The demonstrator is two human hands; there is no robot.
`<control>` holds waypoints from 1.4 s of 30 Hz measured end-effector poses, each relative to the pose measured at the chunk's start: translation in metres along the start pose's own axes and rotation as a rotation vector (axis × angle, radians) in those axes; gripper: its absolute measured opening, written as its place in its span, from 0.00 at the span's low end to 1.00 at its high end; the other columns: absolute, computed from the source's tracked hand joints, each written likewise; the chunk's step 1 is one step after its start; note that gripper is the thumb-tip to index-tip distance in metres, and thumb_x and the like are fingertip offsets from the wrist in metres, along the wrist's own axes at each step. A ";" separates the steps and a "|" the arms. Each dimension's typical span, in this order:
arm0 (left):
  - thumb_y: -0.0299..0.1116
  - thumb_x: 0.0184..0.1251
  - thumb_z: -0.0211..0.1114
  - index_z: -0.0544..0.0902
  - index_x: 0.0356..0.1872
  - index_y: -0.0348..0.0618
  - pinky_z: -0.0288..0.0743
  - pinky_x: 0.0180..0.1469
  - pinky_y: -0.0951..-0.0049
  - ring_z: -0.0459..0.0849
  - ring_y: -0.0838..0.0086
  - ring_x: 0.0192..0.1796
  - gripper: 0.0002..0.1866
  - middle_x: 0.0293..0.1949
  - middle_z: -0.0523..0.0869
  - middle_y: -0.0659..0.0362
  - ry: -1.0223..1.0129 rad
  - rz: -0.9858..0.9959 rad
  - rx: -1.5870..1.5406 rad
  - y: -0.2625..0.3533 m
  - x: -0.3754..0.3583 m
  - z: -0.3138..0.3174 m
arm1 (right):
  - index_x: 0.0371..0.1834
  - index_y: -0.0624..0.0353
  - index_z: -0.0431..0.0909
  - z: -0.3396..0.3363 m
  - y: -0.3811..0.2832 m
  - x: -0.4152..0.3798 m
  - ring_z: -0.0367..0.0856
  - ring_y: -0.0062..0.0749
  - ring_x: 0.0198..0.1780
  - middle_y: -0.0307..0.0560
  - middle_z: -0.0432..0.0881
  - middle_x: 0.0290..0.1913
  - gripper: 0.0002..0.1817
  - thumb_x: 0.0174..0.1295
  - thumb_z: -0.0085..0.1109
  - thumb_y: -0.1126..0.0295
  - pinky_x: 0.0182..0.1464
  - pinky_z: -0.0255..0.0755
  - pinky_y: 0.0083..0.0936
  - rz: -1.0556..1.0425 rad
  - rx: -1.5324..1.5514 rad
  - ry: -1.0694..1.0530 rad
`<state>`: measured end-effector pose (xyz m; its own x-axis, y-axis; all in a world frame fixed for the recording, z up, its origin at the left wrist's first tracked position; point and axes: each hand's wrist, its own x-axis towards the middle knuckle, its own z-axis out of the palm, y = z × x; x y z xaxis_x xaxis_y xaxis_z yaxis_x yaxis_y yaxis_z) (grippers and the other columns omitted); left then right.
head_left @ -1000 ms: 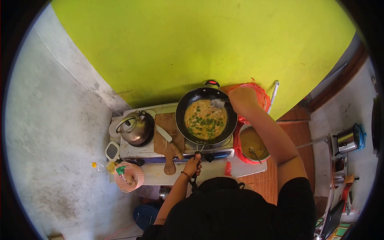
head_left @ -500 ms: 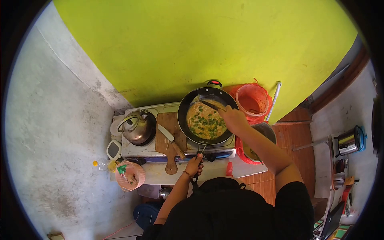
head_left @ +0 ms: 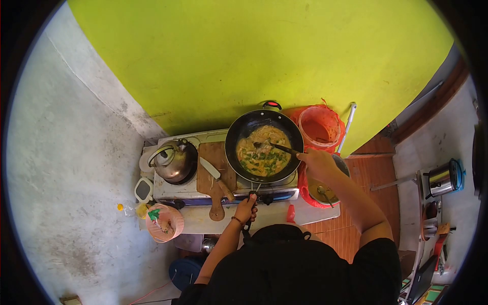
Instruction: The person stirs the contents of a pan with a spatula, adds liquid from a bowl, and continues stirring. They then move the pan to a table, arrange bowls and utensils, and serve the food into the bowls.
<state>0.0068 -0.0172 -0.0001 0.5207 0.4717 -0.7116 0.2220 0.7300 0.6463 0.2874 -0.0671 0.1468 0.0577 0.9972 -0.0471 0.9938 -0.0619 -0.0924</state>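
Observation:
A black wok point(head_left: 239, 133) rests on the stove, holding a yellowish mixture point(head_left: 264, 152) with green pieces. Around the wok's long handle, at its near side, my left hand point(head_left: 246, 208) is closed. My right hand point(head_left: 316, 161) grips a dark spatula point(head_left: 284, 148) at the wok's right rim. The spatula's head dips into the middle of the food. Left of the wok lies a wooden cutting board point(head_left: 217, 206) with a knife point(head_left: 211, 169) on it.
A kettle point(head_left: 175, 161) stands on the stove point(head_left: 203, 195) at left. Nearby are a pink basket point(head_left: 175, 222), a reddish bucket point(head_left: 319, 124) and a pot point(head_left: 343, 165) with a spoon point(head_left: 324, 194). A green wall point(head_left: 264, 51) rises behind.
My right hand has moved right and toward me, drawing the spatula's head from the wok's upper left to the middle of the food. The spoon in the pot has come into view.

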 end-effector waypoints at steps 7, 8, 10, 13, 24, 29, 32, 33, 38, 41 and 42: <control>0.59 0.63 0.56 0.67 0.30 0.45 0.58 0.15 0.79 0.63 0.81 0.12 0.25 0.16 0.66 0.66 0.003 -0.004 0.001 -0.001 0.002 0.001 | 0.47 0.51 0.79 -0.019 0.014 -0.004 0.80 0.49 0.42 0.53 0.77 0.38 0.18 0.52 0.54 0.75 0.42 0.74 0.41 0.061 0.074 0.088; 0.59 0.63 0.56 0.67 0.30 0.45 0.57 0.15 0.79 0.63 0.81 0.12 0.25 0.16 0.66 0.66 0.004 -0.007 0.003 -0.001 0.001 0.001 | 0.48 0.51 0.79 -0.014 0.012 -0.001 0.80 0.49 0.42 0.53 0.77 0.38 0.18 0.52 0.54 0.74 0.43 0.74 0.41 0.086 0.099 0.114; 0.59 0.63 0.56 0.67 0.30 0.45 0.57 0.15 0.79 0.63 0.81 0.12 0.25 0.16 0.65 0.66 0.003 -0.005 0.000 0.000 0.001 0.001 | 0.50 0.49 0.77 0.005 0.005 0.011 0.80 0.49 0.41 0.53 0.76 0.39 0.20 0.52 0.53 0.75 0.41 0.74 0.41 0.112 0.132 0.155; 0.59 0.63 0.56 0.67 0.30 0.45 0.57 0.15 0.79 0.62 0.82 0.12 0.25 0.16 0.65 0.66 -0.003 -0.008 -0.002 0.001 0.000 0.002 | 0.54 0.50 0.75 0.030 -0.015 0.029 0.81 0.47 0.39 0.53 0.75 0.40 0.23 0.51 0.53 0.76 0.38 0.75 0.40 0.130 0.106 0.158; 0.58 0.63 0.56 0.67 0.30 0.45 0.57 0.14 0.79 0.62 0.81 0.12 0.24 0.15 0.65 0.66 0.012 -0.010 -0.001 0.000 0.001 0.002 | 0.54 0.50 0.74 0.042 -0.017 -0.013 0.80 0.46 0.37 0.51 0.75 0.36 0.25 0.49 0.54 0.78 0.37 0.74 0.37 0.032 0.102 0.049; 0.59 0.63 0.56 0.67 0.31 0.45 0.57 0.14 0.79 0.62 0.81 0.12 0.25 0.16 0.65 0.66 0.001 -0.004 -0.002 0.000 0.001 0.002 | 0.54 0.45 0.74 0.000 -0.007 -0.011 0.80 0.46 0.39 0.50 0.77 0.37 0.23 0.52 0.53 0.76 0.39 0.74 0.39 0.098 0.188 0.071; 0.59 0.63 0.56 0.67 0.31 0.45 0.57 0.14 0.79 0.62 0.82 0.12 0.25 0.16 0.65 0.66 0.011 0.007 0.019 0.003 -0.002 0.004 | 0.55 0.49 0.73 0.005 -0.017 0.010 0.81 0.48 0.38 0.51 0.76 0.39 0.25 0.49 0.54 0.76 0.39 0.75 0.40 0.142 0.164 0.160; 0.59 0.63 0.56 0.67 0.31 0.45 0.57 0.14 0.79 0.62 0.82 0.12 0.25 0.16 0.65 0.66 0.010 0.005 0.019 0.003 -0.002 0.004 | 0.56 0.49 0.72 0.012 -0.023 0.018 0.81 0.48 0.37 0.52 0.75 0.38 0.25 0.50 0.54 0.76 0.38 0.75 0.40 0.160 0.138 0.170; 0.59 0.63 0.56 0.67 0.31 0.45 0.57 0.15 0.79 0.62 0.81 0.13 0.25 0.16 0.65 0.66 0.002 -0.013 0.013 0.004 -0.002 0.003 | 0.59 0.49 0.70 0.065 -0.034 0.030 0.81 0.47 0.34 0.53 0.75 0.37 0.27 0.51 0.52 0.77 0.34 0.76 0.39 0.177 0.126 0.204; 0.58 0.63 0.56 0.67 0.31 0.45 0.57 0.15 0.79 0.62 0.81 0.13 0.24 0.16 0.65 0.66 0.010 -0.013 0.013 0.001 0.000 0.002 | 0.60 0.51 0.69 0.068 -0.032 0.006 0.81 0.48 0.35 0.54 0.75 0.38 0.28 0.51 0.51 0.77 0.35 0.76 0.39 0.149 0.147 0.079; 0.58 0.63 0.56 0.67 0.31 0.45 0.57 0.15 0.79 0.62 0.81 0.13 0.24 0.16 0.65 0.66 0.011 -0.013 0.013 0.000 -0.001 0.002 | 0.60 0.51 0.69 0.068 -0.031 -0.002 0.81 0.48 0.35 0.54 0.75 0.38 0.28 0.52 0.51 0.77 0.35 0.75 0.39 0.141 0.151 0.066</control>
<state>0.0082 -0.0184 0.0013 0.5084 0.4681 -0.7227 0.2391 0.7296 0.6408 0.2498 -0.0702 0.0824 0.2061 0.9785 -0.0050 0.9503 -0.2013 -0.2373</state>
